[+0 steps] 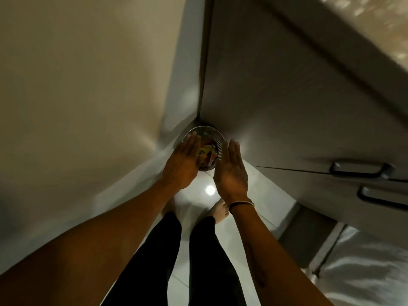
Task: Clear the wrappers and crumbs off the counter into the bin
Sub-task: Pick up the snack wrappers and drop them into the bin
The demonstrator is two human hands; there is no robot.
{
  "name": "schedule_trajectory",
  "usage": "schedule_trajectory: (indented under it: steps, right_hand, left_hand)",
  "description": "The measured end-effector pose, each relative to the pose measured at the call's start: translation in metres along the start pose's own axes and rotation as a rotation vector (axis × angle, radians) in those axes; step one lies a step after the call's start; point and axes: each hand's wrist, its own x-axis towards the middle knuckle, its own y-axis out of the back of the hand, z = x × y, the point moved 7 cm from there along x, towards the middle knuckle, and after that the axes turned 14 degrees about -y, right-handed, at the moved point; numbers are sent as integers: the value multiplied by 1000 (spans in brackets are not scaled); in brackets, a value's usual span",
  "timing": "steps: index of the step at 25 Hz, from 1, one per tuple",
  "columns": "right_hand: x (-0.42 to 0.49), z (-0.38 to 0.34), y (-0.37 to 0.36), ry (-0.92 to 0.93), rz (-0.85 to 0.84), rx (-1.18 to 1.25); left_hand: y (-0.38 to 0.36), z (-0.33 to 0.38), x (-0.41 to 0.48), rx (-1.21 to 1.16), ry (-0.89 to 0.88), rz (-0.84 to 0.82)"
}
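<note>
A small round bin (217, 138) with a slotted wall stands on the floor in the corner between a wall and a cabinet. Crumpled yellow and orange wrappers (207, 152) lie inside it. My left hand (184, 161) hovers flat over the bin's left side, fingers extended. To the right of the bin my right hand (231, 171) is held up with its palm turned inward and its fingers straight. Neither hand holds anything that I can see. The two palms face each other above the bin.
A cream wall (88, 85) fills the left. Grey cabinet doors (287, 107) with dark bar handles (362, 170) run along the right, under a speckled counter edge (375, 23). Below are a glossy white tiled floor (198, 208), my dark trouser legs and a bare foot (219, 212).
</note>
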Motion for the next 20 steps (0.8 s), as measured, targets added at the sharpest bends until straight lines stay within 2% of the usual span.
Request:
schedule_trajectory:
  steps: [5, 9, 13, 20]
  right_hand:
    - [-60, -25, 96, 78, 213, -3]
    - [-107, -33, 179, 86, 372, 84]
    - [-148, -58, 248, 218, 549, 149]
    - [-164, -54, 380, 224, 859, 444]
  left_hand:
    - [106, 50, -40, -40, 31, 129]
    - [205, 92, -77, 101, -58, 323]
    - [277, 126, -96, 138, -124, 458]
    - [405, 195, -38, 37, -312, 692]
